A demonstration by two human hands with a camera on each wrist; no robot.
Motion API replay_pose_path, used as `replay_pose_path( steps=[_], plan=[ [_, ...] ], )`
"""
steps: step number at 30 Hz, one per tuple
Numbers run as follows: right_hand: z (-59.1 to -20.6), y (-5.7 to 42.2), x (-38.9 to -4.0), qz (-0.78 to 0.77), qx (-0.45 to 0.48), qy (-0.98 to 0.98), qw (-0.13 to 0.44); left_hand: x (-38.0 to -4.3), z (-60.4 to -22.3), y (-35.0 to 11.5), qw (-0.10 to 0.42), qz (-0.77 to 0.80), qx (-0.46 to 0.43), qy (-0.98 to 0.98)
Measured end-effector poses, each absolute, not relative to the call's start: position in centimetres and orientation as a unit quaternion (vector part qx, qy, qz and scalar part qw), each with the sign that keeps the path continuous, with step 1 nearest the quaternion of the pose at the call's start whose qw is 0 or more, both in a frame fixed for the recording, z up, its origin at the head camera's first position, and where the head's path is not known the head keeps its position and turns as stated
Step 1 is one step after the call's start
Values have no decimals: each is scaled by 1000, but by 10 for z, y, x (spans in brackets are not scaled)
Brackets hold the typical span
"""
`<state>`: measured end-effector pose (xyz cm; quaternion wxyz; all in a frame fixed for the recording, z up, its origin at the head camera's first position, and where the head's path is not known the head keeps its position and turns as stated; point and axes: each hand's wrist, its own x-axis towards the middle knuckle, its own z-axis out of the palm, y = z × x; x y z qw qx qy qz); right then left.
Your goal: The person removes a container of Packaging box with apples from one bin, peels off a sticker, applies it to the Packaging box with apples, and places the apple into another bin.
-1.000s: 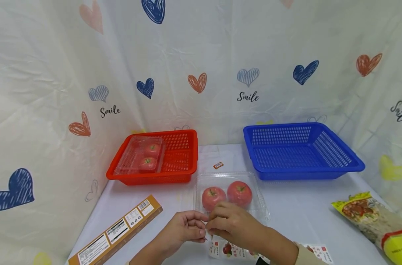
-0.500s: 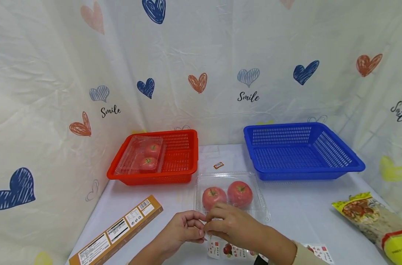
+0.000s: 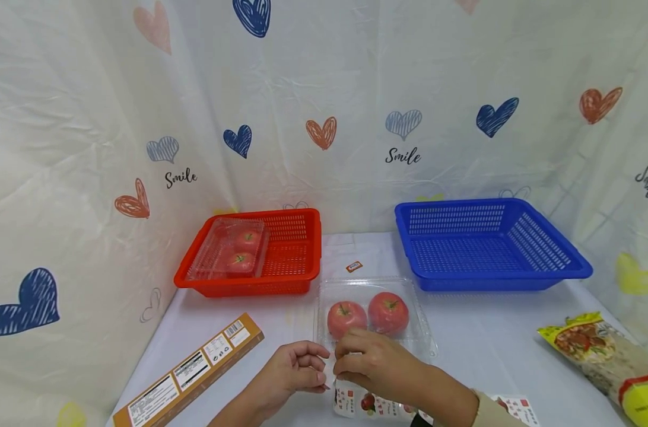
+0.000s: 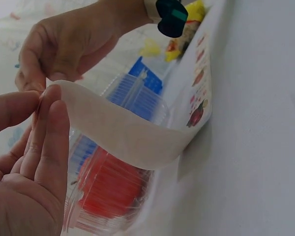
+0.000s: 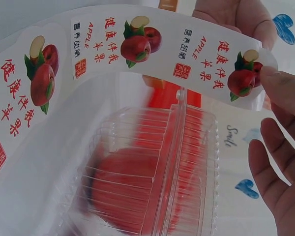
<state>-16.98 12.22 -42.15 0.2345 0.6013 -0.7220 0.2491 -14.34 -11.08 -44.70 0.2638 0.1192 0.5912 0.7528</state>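
My right hand [image 3: 374, 362] pinches the end of a white strip of apple labels [image 5: 132, 46], thumb on its printed face in the right wrist view. The strip [image 4: 130, 135] curves down to the table and runs under my right forearm. Close by, my left hand [image 3: 294, 376] has its fingers bent, the fingertips at the strip's end in the left wrist view. Whether they grip it is hidden. Just beyond both hands sits a clear plastic clamshell box [image 3: 420, 347] with two red apples, one left [image 3: 346, 320] and one right [image 3: 388, 313].
At the back left stands a red basket [image 3: 281, 287] with another clear box of apples [image 3: 241, 261] in it. A blue basket [image 3: 495, 281] stands back right. A long brown carton [image 3: 196, 367] lies left, a yellow food bag [image 3: 596, 356] right, a small orange-edged label [image 3: 353, 267] behind the box.
My hands, whose fingertips met before, now show a narrow gap in the head view. The strip's near end has shifted slightly left. Boxes and baskets stay put.
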Motion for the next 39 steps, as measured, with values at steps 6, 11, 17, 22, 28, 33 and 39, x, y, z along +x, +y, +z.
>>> replay_pose_path(
  steps=[6, 11, 17, 22, 28, 33, 39],
  plan=[
    [-422, 123, -170, 250, 598, -722, 240, -143, -451, -113, 262, 755, 119, 589],
    [-421, 124, -170, 258, 598, -723, 232, -143, -456, -119, 276, 756, 124, 581],
    [-422, 126, -171, 266, 600, -720, 225, -142, -458, -123, 295, 753, 124, 574],
    [-424, 126, -171, 271, 600, -719, 223, -142, -464, -129, 297, 743, 111, 589],
    [-424, 128, -171, 271, 597, -720, 227, -143, -471, -138, 296, 717, 63, 628],
    [-424, 131, -171, 268, 592, -732, 205, -144, -475, -143, 293, 678, 39, 673],
    [-423, 136, -174, 262, 583, -749, 172, -144, -478, -150, 288, 625, 26, 725]
  ],
)
